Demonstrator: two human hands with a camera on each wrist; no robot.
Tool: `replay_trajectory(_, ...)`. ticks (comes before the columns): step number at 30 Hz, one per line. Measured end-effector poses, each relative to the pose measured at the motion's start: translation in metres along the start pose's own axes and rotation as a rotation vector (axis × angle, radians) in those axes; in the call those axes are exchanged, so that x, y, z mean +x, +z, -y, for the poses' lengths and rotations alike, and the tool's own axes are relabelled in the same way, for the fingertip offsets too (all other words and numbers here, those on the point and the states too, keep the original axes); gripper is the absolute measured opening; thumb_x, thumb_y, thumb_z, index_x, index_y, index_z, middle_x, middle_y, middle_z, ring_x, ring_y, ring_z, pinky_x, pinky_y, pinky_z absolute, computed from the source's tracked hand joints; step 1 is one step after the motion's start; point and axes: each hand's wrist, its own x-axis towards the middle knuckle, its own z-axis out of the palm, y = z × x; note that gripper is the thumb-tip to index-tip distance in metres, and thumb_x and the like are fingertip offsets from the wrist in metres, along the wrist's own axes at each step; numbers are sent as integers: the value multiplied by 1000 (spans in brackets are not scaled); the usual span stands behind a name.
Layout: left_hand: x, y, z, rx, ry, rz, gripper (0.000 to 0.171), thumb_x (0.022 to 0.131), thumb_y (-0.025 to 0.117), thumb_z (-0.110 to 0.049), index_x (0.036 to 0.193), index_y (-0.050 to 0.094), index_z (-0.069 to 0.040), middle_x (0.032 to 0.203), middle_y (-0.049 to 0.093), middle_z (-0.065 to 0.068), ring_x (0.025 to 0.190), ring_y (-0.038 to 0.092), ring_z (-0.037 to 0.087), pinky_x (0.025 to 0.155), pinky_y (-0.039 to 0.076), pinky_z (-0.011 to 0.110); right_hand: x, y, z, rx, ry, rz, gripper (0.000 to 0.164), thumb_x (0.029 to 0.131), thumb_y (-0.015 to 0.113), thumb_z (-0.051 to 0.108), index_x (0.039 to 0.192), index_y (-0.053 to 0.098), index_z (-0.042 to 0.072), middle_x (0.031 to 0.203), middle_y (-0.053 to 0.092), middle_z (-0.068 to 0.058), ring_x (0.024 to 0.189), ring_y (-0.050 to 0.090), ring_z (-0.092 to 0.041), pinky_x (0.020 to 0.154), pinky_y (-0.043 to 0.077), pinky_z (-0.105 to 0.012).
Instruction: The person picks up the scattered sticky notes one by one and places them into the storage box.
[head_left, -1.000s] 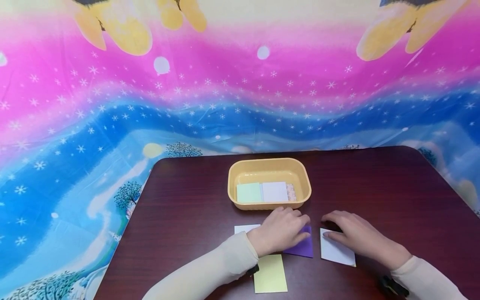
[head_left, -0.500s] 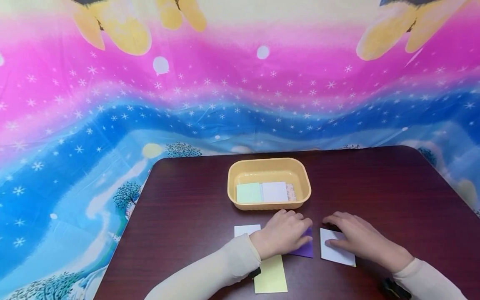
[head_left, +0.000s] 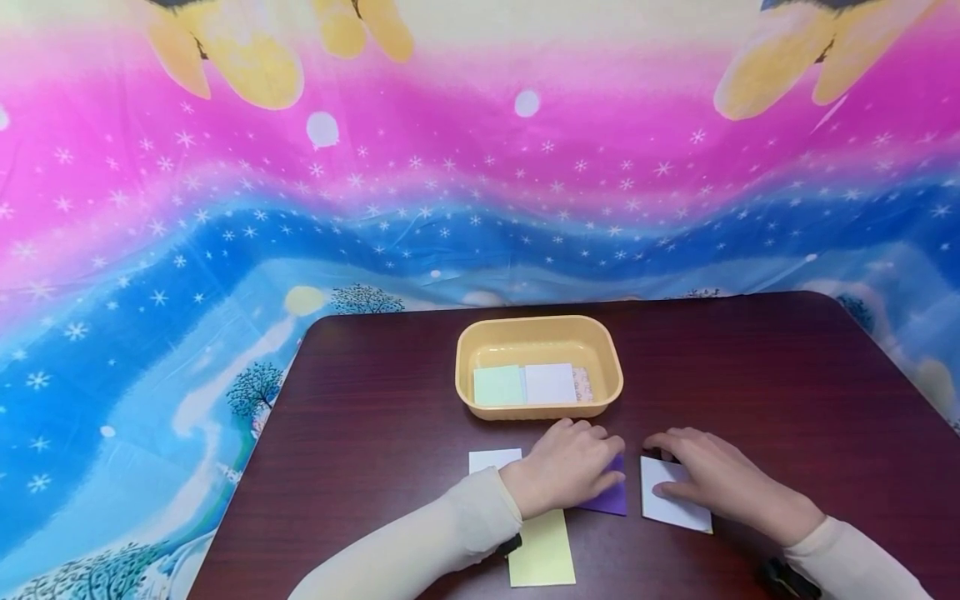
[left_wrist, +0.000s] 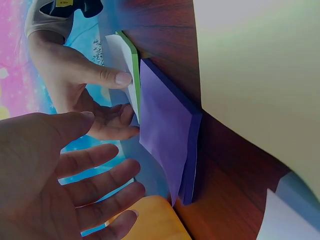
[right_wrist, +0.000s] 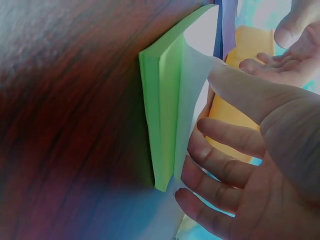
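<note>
In the head view my left hand [head_left: 566, 467] hovers over a purple sticky-note pad [head_left: 609, 497], which it partly hides. The left wrist view shows its fingers spread loosely, apart from the purple pad [left_wrist: 165, 115]. To the right, my right hand [head_left: 720, 471] is at a white-topped pad [head_left: 667, 504], thumb over the top sheet and fingers loosely bent by the far edge. Seen from the right wrist, this pad has green sides [right_wrist: 167, 110] and lies flat on the table. Its white top sheet stands slightly apart from the green layers. Neither hand lifts anything.
A cream plastic tray [head_left: 540, 412] stands behind the hands, holding a pale green pad [head_left: 497, 385], a white pad [head_left: 550, 383] and a patterned piece [head_left: 582, 385]. A yellow pad [head_left: 543, 550] lies nearer the front edge; a white pad [head_left: 491, 460] sits left, partly under the forearm.
My left hand has shifted very slightly right over the purple pad. The right thumb has slid a little right over the white-topped pad. The pads have stayed in place.
</note>
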Motion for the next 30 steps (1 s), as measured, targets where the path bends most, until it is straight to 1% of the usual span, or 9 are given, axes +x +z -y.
replay_trajectory(6, 1, 0, 0, -3, 1, 6, 28, 89, 52, -52, 98, 63, -28, 89, 62, -12, 77, 57, 8, 61, 38, 24, 0, 1, -1, 10, -11, -14, 48, 66, 79, 36, 107, 67, 12, 86, 57, 11, 78, 51, -6, 66, 46, -32)
replay_trajectory(15, 0, 1, 1, 1, 2, 4, 27, 89, 53, -52, 98, 62, -29, 88, 61, -13, 76, 56, 7, 61, 36, 23, -1, 1, 1, 44, -13, -45, 43, 64, 81, 34, 99, 66, 15, 87, 58, 11, 82, 52, -9, 69, 47, -35)
replay_trajectory(19, 0, 1, 1, 3, 4, -3, 27, 88, 53, -52, 98, 62, -29, 88, 60, -13, 75, 55, 7, 60, 36, 23, 0, 1, 0, 50, -24, -67, 42, 62, 82, 33, 96, 66, 14, 86, 58, 10, 81, 52, -10, 68, 47, -35)
replay_trajectory(23, 0, 2, 1, 1, 3, -7, 27, 88, 54, -52, 97, 62, -29, 88, 60, -13, 76, 56, 8, 61, 37, 23, 1, 2, 1, 42, -17, -79, 41, 60, 82, 33, 93, 66, 13, 84, 57, 9, 79, 52, -10, 67, 46, -34)
replay_trajectory(26, 0, 3, 2, -6, 2, -5, 26, 88, 54, -52, 97, 62, -29, 88, 61, -13, 76, 56, 7, 62, 38, 24, 1, 2, 1, 38, -21, -90, 39, 59, 83, 34, 88, 65, 15, 80, 54, 10, 76, 50, -8, 66, 45, -33)
replay_trajectory(30, -1, 3, 2, -4, 2, -1, 27, 89, 52, -52, 97, 62, -28, 87, 60, -13, 76, 56, 7, 61, 37, 24, 1, 3, 0, 43, -48, -110, 35, 59, 83, 34, 82, 62, 18, 76, 49, 12, 71, 45, -6, 63, 43, -30)
